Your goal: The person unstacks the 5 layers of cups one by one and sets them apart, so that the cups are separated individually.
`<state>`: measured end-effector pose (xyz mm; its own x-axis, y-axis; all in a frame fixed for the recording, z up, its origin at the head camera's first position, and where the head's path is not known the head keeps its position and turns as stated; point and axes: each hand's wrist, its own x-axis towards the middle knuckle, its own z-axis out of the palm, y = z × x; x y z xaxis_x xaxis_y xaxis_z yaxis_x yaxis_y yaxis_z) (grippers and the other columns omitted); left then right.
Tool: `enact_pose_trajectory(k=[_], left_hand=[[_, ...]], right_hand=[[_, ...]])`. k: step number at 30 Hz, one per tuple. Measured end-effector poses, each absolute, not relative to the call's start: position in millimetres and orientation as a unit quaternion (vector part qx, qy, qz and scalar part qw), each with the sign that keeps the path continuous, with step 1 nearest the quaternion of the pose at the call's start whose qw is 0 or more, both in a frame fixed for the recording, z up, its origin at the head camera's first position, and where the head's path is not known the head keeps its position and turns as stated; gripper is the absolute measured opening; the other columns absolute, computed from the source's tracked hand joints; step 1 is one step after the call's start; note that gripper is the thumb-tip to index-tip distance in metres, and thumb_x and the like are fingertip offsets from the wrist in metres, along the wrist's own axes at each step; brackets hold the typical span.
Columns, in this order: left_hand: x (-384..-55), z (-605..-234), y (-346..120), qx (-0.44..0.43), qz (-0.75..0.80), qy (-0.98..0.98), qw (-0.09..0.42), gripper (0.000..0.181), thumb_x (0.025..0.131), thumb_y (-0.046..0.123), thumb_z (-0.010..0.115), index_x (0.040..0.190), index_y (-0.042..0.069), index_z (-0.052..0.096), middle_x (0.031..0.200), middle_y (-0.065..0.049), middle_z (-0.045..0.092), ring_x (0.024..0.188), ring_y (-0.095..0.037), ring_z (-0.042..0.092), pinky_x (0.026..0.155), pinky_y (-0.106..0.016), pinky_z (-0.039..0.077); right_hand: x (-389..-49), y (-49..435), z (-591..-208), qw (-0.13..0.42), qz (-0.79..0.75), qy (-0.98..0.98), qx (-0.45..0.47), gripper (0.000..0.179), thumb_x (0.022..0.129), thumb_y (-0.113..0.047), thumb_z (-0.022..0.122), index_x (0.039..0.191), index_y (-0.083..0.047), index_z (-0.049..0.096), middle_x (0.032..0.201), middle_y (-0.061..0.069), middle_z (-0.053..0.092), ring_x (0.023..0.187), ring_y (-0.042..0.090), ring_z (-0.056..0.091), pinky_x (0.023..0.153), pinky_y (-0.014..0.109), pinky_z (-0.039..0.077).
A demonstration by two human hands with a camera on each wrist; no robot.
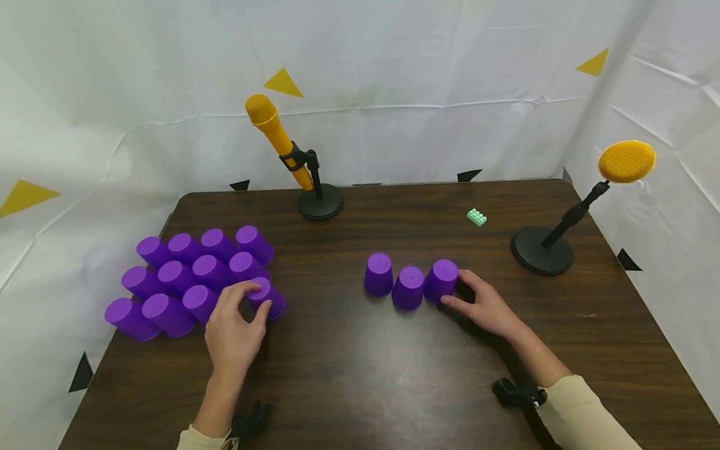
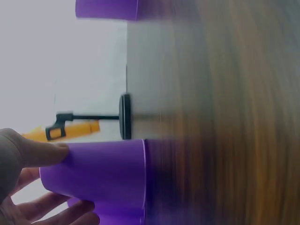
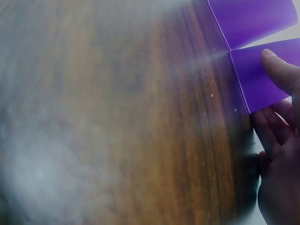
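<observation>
Upside-down purple cups (image 1: 171,312) stand in rows on the left of the table. With thumb and fingers, my left hand (image 1: 232,337) grips the purple cup (image 1: 270,300) at the right end of the nearest row; the left wrist view shows this cup (image 2: 101,171) with its rim down at the tabletop. Toward the middle, a left cup (image 1: 379,275), a middle cup (image 1: 407,289) and a right cup (image 1: 441,282) stand side by side, also inverted. My right hand (image 1: 488,307) holds the right cup between thumb and fingers.
A yellow microphone (image 1: 278,134) on a black stand (image 1: 320,203) is at the back. Back right stands a round yellow microphone (image 1: 627,162) on a black base (image 1: 542,251). A small mint-green toy brick (image 1: 477,217) lies near the back edge. White sheeting (image 1: 394,137) surrounds the dark wooden table (image 1: 360,375).
</observation>
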<state>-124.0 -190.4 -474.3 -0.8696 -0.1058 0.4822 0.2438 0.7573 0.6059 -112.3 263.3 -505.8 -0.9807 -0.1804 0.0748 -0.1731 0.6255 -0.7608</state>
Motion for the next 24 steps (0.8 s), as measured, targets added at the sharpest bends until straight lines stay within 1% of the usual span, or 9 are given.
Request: enact_pose_trajectory(k=[4, 10, 20, 24], left_hand=[[-121, -475, -204, -0.006, -0.317, -0.908, 0.274, 0.031, 0.076, 0.014, 0.085, 0.104, 0.016, 0.071, 0.110, -0.003, 0.068, 0.091, -0.028, 0.066, 0.065, -0.050, 0.052], [-121, -475, -213, 0.019, -0.294, -0.908, 0.297, 0.029, 0.076, 0.015, 0.084, 0.102, 0.015, 0.070, 0.106, -0.007, 0.068, 0.089, -0.032, 0.066, 0.062, -0.054, 0.051], [-117, -469, -213, 0.035, -0.290, -0.911, 0.292, 0.030, 0.077, 0.013, 0.083, 0.103, 0.012, 0.069, 0.110, -0.010, 0.065, 0.092, -0.035, 0.064, 0.064, -0.057, 0.050], [-118, -460, -208, 0.022, -0.285, -0.905, 0.316, 0.030, 0.077, 0.014, 0.083, 0.103, 0.011, 0.069, 0.114, -0.009, 0.065, 0.092, -0.034, 0.064, 0.062, -0.055, 0.050]], right_hand=[[-112, 263, -505, 0.005, -0.422, 0.901, -0.100, 0.056, 0.092, -0.029, 0.071, 0.137, -0.003, 0.052, 0.130, 0.016, 0.057, 0.128, 0.035, 0.047, 0.106, 0.059, 0.033], [-113, 263, -506, 0.004, -0.423, 0.901, -0.099, 0.055, 0.092, -0.028, 0.071, 0.137, -0.003, 0.052, 0.130, 0.015, 0.057, 0.128, 0.034, 0.047, 0.106, 0.058, 0.033], [-112, 263, -506, 0.008, -0.429, 0.898, -0.098, 0.056, 0.091, -0.028, 0.072, 0.137, -0.004, 0.052, 0.131, 0.015, 0.056, 0.128, 0.034, 0.047, 0.107, 0.058, 0.032], [-112, 263, -505, 0.011, -0.429, 0.898, -0.096, 0.056, 0.092, -0.029, 0.071, 0.138, -0.004, 0.051, 0.131, 0.015, 0.056, 0.129, 0.035, 0.046, 0.107, 0.059, 0.032]])
